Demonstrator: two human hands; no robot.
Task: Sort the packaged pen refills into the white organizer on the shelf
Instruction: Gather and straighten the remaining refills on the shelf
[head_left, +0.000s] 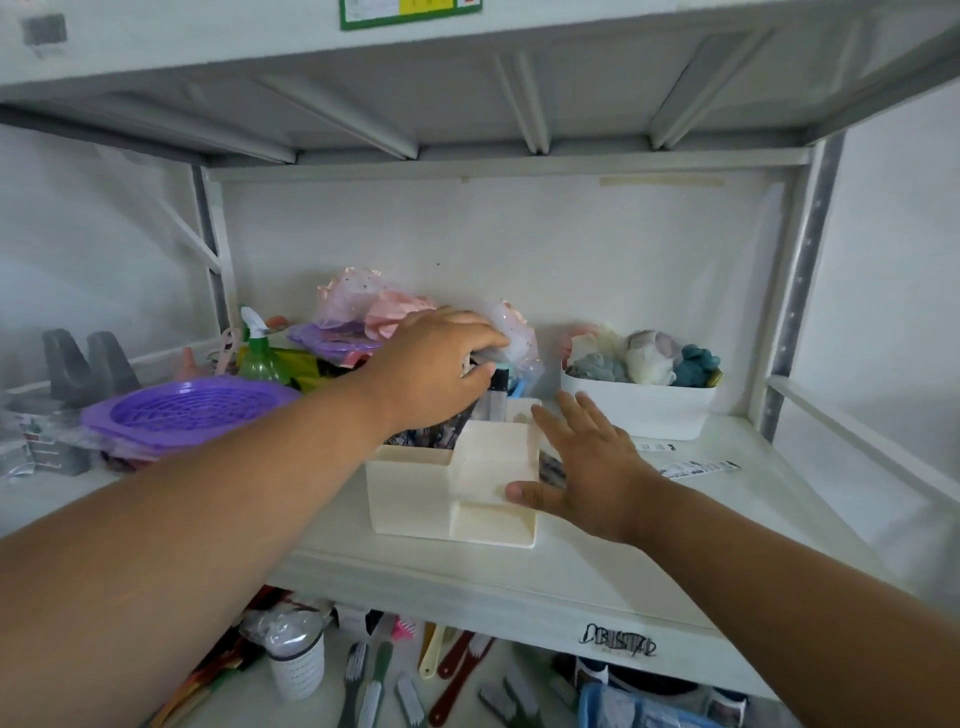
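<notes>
On the left of the shelf (597, 566), a purple perforated basket (187, 410) and a green spray bottle (260, 353) crowd close to the working area, so a wide sweep of the left forearm could knock either one. The left hand (436, 364) reaches over the rear compartment of the white organizer (452, 499), fingers (483, 343) curled down among the items standing there; whether they actually grip a packet I cannot tell, as the hand hides its own underside. Behind it a sheer pink-and-clear bag (509, 332) touches the fingertips, and it could snag and be dragged forward. The organizer's back section already looks full of patterned packets, so forcing another in may bend it or tip its neighbours out. The right hand (587, 467) lies open and flat against the organizer's right side, holding nothing; too hard a push would slide the organizer left. Further right, packaged pen refills (696, 467) lie loose on the shelf near a white bin (644, 410) of soft items, easy to brush backward.
</notes>
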